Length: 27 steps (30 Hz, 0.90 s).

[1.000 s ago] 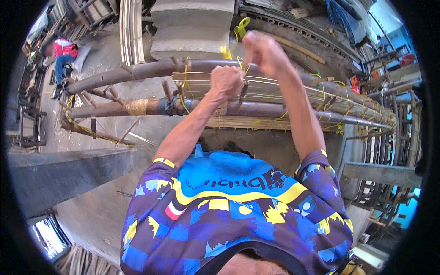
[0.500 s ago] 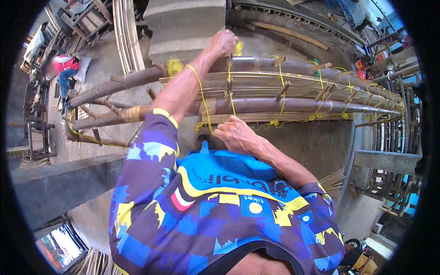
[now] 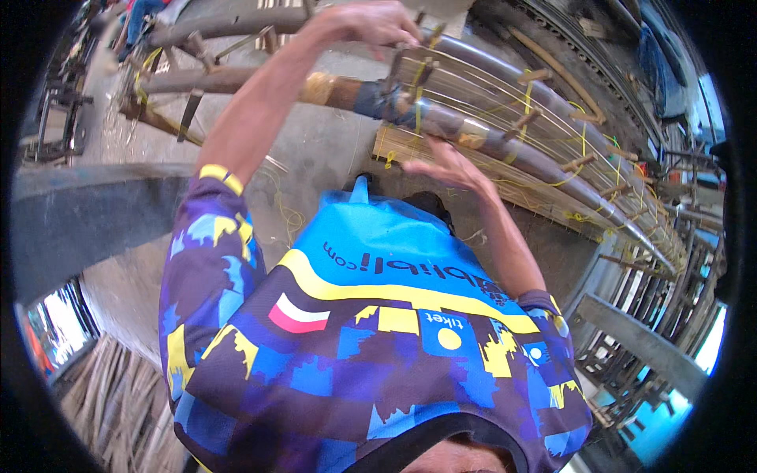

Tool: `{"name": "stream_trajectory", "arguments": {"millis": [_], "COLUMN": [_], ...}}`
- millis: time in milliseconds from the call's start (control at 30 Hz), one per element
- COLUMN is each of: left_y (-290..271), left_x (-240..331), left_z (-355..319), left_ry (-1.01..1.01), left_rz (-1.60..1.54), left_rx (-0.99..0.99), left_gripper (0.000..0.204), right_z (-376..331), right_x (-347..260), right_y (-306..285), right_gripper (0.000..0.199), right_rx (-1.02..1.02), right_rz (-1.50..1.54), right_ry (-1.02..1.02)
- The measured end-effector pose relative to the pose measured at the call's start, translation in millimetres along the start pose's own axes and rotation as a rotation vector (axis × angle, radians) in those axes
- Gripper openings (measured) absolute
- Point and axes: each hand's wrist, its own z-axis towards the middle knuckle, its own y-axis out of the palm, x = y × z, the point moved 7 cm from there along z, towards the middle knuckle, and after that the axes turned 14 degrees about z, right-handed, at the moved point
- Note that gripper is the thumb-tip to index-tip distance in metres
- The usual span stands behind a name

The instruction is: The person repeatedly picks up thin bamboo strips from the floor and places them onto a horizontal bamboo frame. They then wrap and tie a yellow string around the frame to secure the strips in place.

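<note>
Both my hands are at a long frame of dark round poles (image 3: 323, 88), with thin bamboo strips (image 3: 473, 72) lying between the poles. My left hand (image 3: 377, 24) reaches over the far pole, its fingers loosely bent and apart beside a short wooden peg (image 3: 434, 35). Motion blurs its fingertips, and whether they touch the peg is unclear. Just in front of the near pole, my right hand (image 3: 451, 164) has its fingers stretched and apart, with nothing seen in them. Yellow cord (image 3: 418, 110) loops around the near pole close to it.
Under the frame sits a flat mat of bamboo strips (image 3: 489, 188) tied with yellow cord. Loose cord (image 3: 290, 214) lies on the concrete floor. A broad grey beam (image 3: 95, 225) stands at the left, a bundle of sticks (image 3: 118, 398) at the lower left, and racks at the right.
My view has turned, so the frame now slants down to the right. My right hand has opened from its closed grip at the yellow cord. My left hand's fist has loosened.
</note>
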Motion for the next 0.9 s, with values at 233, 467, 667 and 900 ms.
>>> {"name": "stream_trajectory", "arguments": {"millis": [233, 467, 667, 900], "left_y": [19.1, 19.0, 15.7, 24.3], "left_x": [-5.5, 6.8, -9.1, -28.9], "left_z": [39.5, 30.8, 37.9, 33.4], "left_ry": [0.209, 0.325, 0.064, -0.148], "left_rz": [0.372, 0.338, 0.04, -0.313], "left_rx": [0.137, 0.212, 0.248, 0.229], "left_gripper": [0.028, 0.027, 0.037, 0.024], "right_z": [-59.6, -5.7, 76.6, 128.9], "right_x": [-160.2, -297.3, -309.5, -98.8], "right_y": [-34.7, -142.7, -178.3, -156.0], "right_gripper": [0.023, 0.031, 0.024, 0.025], "right_rx": [0.743, 0.511, 0.685, 0.316], "right_rz": [0.096, 0.057, -0.673, 0.257], "right_ry": [-0.757, -0.761, -0.736, 0.097]}}
